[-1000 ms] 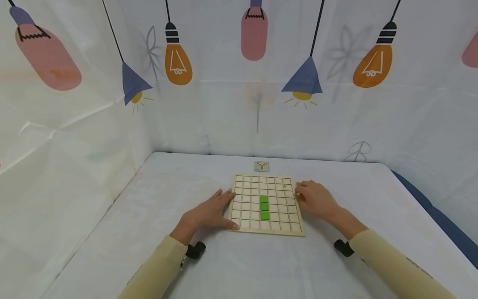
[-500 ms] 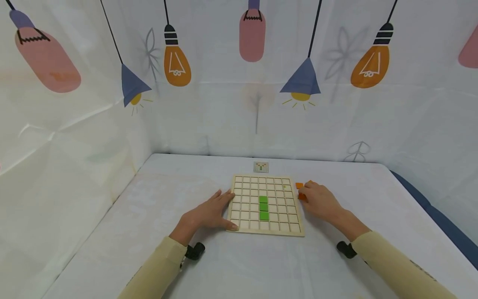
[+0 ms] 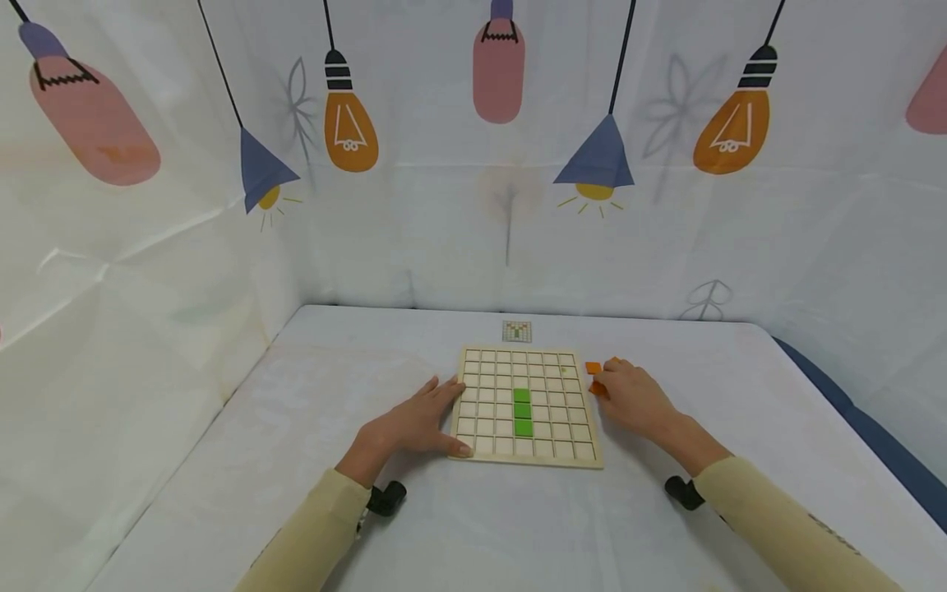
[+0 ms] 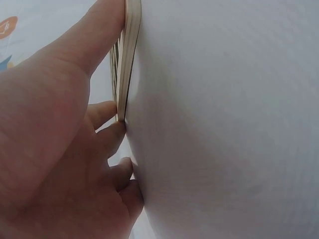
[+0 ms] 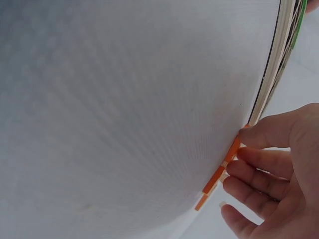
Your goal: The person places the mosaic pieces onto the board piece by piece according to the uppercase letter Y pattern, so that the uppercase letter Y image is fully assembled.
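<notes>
On the table lies a pale wooden grid board [image 3: 558,428] with a column of 3 green tiles [image 3: 522,409] near its middle. My left hand [image 3: 418,418] rests at the board's left side, fingers fairly straight along the edge and thumb on the near corner. In the left wrist view, the thumb lies along the board edge [image 4: 130,55]. Just right of the board, my right hand [image 3: 635,399] pinches an orange tile [image 5: 233,148] between thumb and curled index finger, low at the tabletop. Another orange tile [image 3: 593,367] lies beside the fingertips; the hand partly hides the group.
A small pattern card [image 3: 517,331] lies behind the board, showing a coloured grid. The white table [image 3: 355,345] meets a cloth backdrop [image 3: 436,222] printed with lamps at the back and left.
My right hand has shifted slightly right and away from the board, baring more of the orange tiles. The left hand and the green tiles have stayed in place.
</notes>
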{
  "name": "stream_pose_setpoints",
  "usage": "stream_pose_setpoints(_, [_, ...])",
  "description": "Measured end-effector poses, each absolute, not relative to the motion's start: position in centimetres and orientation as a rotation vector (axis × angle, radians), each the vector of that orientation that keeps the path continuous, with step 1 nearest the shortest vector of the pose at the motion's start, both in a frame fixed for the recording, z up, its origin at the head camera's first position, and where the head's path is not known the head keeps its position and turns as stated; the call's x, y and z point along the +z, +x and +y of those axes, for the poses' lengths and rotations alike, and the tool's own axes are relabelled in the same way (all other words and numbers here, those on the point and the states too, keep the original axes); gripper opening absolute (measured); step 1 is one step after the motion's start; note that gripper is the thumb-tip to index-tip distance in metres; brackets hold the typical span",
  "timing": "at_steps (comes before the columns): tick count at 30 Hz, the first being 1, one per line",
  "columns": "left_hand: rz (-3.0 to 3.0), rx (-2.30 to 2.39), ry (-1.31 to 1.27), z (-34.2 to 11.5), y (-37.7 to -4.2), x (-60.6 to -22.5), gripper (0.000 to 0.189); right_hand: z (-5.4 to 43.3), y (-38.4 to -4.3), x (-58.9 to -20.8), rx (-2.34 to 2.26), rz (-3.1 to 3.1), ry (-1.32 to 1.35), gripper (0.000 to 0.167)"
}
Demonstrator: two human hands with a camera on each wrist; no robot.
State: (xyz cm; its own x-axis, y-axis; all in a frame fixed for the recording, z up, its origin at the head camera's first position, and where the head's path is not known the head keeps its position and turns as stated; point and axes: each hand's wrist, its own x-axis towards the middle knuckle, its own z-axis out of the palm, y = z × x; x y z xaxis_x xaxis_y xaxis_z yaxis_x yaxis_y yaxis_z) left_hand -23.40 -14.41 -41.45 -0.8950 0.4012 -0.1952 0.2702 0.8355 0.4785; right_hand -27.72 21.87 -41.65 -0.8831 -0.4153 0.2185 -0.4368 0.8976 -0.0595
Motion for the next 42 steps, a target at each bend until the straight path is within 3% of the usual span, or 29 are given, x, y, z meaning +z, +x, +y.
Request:
stream_pose_setpoints(21, [2.727,0.66,0.519,-14.5,-23.2,-41.4,0.109,21.4,-27.7,-41.4,0.175,-2.873,0.646,0.002])
stream_pose_setpoints(42, [2.736,0.655,0.524,-14.5,-23.2,-41.6,0.109,20.8,-28.1,-41.6,0.119,-2.852,0.677,0.01])
